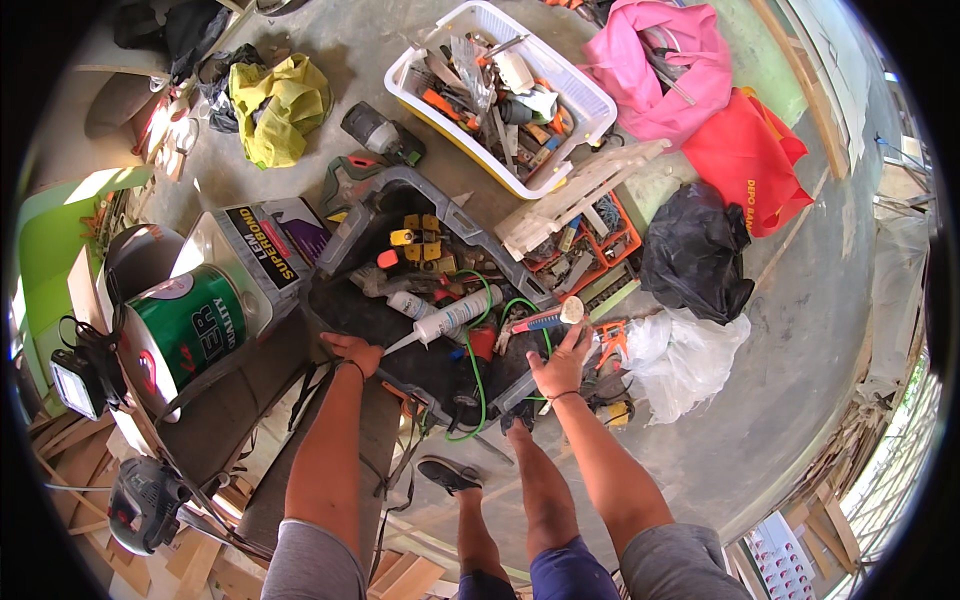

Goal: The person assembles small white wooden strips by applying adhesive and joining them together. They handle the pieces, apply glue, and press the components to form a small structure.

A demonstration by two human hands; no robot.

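A large dark tool case [440,205] stands open in front of me, filled with tools. My left hand [356,353] lies at its near left rim, fingers stretched out, beside the nozzle of a white sealant cartridge [458,315]. My right hand [562,362] is at the case's right side, thumb and fingers apart, just below a round cream-coloured end [572,310] next to a red and blue handle [535,321]. Whether it touches that piece I cannot tell. A green cord [478,375] loops through the case. Yellow tools [418,238] lie toward its far side.
Beyond the case stand a white bin [603,100] of tools and an orange divided organizer [627,243]. Metal cans [190,325] stand on the left, near a corded power tool [143,507]. Black [693,255], clear [690,360] and red [745,160] bags lie on the right.
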